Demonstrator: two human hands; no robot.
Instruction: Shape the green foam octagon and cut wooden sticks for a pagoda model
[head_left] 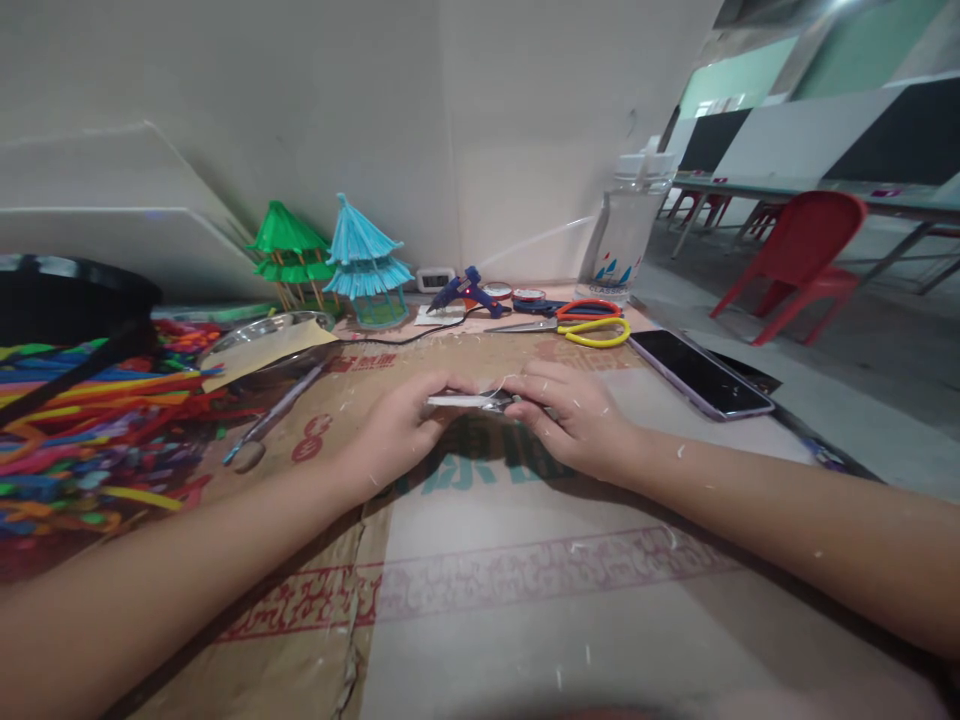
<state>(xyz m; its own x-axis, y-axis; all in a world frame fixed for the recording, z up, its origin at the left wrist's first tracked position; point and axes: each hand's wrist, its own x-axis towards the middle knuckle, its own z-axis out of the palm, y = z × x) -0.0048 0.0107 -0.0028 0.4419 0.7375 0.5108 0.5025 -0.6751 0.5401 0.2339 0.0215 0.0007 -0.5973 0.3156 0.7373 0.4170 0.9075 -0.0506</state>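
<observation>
Both of my hands meet over the middle of the cardboard-covered table. My left hand (405,425) is closed, its thumb and fingers pinching a thin flat white piece (456,400) seen nearly edge-on. From the right, my right hand (574,415) is closed around a small dark, shiny thing (498,402) that touches the white piece's end. Its kind is hidden by the fingers. A thin pale thread or strand (504,384) seems to curl above the fingertips.
Coloured pipe cleaners (97,440) heap at the left by a metal bowl (277,325). Behind stand green (289,245) and blue (367,255) roofed models, a glue gun (461,290), scissors (577,326) and a clear bottle (622,235). A phone (701,372) lies right.
</observation>
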